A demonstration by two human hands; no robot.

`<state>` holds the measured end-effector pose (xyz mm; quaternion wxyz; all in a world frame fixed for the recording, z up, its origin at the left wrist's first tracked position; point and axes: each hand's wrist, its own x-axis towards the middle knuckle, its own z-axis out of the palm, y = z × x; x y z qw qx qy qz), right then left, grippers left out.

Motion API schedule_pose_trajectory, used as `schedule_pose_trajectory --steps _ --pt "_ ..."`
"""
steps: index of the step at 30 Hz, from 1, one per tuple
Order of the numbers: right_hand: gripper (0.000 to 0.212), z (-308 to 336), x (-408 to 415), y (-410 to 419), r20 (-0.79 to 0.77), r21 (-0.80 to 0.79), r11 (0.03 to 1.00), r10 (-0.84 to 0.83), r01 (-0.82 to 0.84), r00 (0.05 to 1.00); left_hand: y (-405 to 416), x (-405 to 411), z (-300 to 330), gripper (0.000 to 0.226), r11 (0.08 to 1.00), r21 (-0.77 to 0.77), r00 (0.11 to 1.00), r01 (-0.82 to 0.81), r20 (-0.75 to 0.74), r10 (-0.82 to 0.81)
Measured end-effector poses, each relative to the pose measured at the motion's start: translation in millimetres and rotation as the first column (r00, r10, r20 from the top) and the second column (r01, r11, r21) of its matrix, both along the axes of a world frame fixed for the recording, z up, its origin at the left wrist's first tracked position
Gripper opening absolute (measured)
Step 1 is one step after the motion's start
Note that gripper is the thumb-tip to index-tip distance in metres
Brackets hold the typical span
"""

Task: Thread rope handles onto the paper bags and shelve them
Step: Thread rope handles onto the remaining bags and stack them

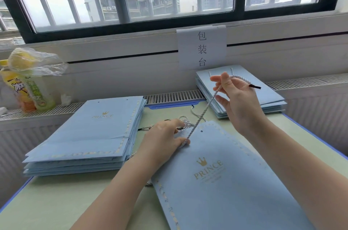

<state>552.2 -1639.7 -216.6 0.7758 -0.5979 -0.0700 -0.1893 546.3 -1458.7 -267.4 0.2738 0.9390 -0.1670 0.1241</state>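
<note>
Right hand (235, 98) at 1 o'clock pinching the rope (202, 115), pulled taut through the front bag (226, 182) on the desk (56, 201). Left hand (165, 141) pressing the bag's edge, fingers bent — pull too hard, risk torn hole; loose ropes (185, 122) at 12 may snag.

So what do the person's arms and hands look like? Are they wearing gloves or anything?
No gloves. The left hand and the right hand are both bare, with short, plain nails. No rings, watch or bracelet show. Both forearms are bare too, with no sleeve in view as far as the picture reaches.
</note>
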Motion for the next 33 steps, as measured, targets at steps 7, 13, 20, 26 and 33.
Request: schedule_pose_trajectory --steps 7,13,20,26,33 --pt "0.021 -5 12 -14 -0.095 -0.098 0.991 -0.103 0.094 0.990 9 3 19 0.024 0.943 -0.331 0.995 0.028 -0.078 -0.057" --pt "0.028 -14 14 -11 -0.241 -0.585 0.810 -0.200 0.022 0.950 15 -3 30 0.010 0.977 -0.215 0.985 -0.003 -0.168 -0.034" --pt "0.024 -12 -1 8 -0.253 -0.818 0.563 -0.166 -0.119 0.953 6 3 9 0.028 0.996 -0.071 0.980 -0.048 -0.198 0.033" --pt "0.007 -30 -5 28 -0.108 -0.950 0.294 -0.012 -0.100 0.994 -4 -3 18 0.009 0.855 -0.490 0.976 0.170 -0.035 -0.215" --pt "0.021 -39 -2 30 -0.031 -0.916 0.396 0.106 -0.070 0.994 -5 -7 18 0.007 0.797 -0.574 0.943 0.190 -0.118 -0.310"
